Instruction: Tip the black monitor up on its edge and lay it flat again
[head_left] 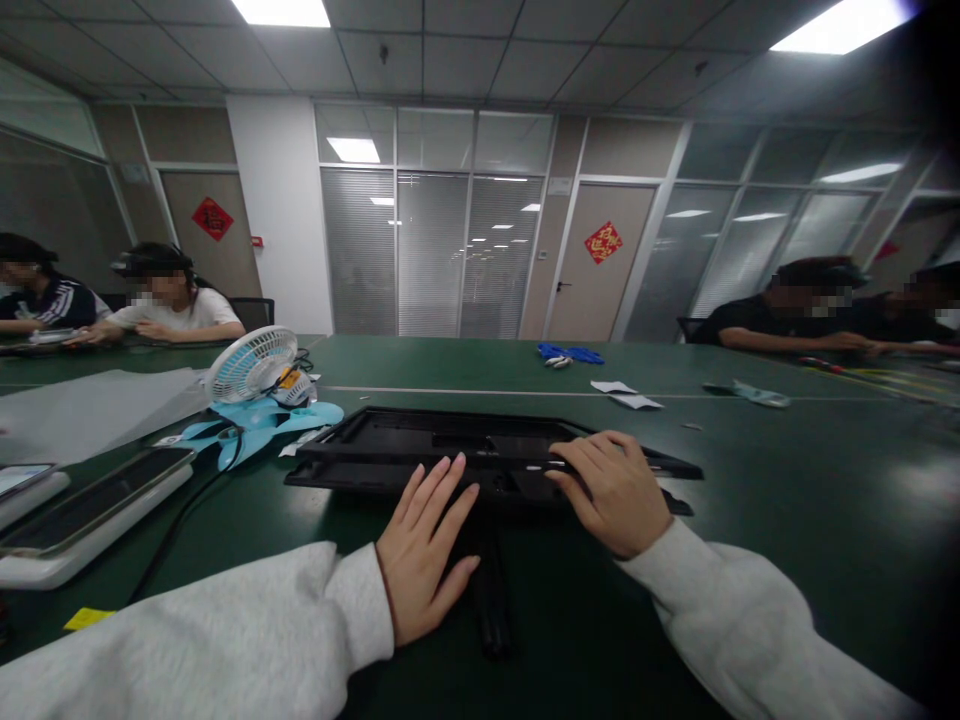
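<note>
A wide black plastic frame-like panel [420, 425] lies on the green table in front of me, with a raised, recessed upper part. My left hand [427, 550] is at its front edge, palm down, fingers stretched out and thumb apart, holding nothing. The fingertips are at or just before the front edge; contact cannot be made out. Over the right part of the panel, my right hand [611, 490] has its fingers bent over the edge and the thumb in front, gripping it. Below the panel, between my hands, a dark rod-like piece [493, 600] points toward me.
To the left stand a white-and-blue fan [255, 365] with a light-blue base, a plastic sheet [105, 410] and a phone [97, 500] on a white block. Blue gloves [570, 353] and white papers [626, 394] lie farther back. People sit at both far sides.
</note>
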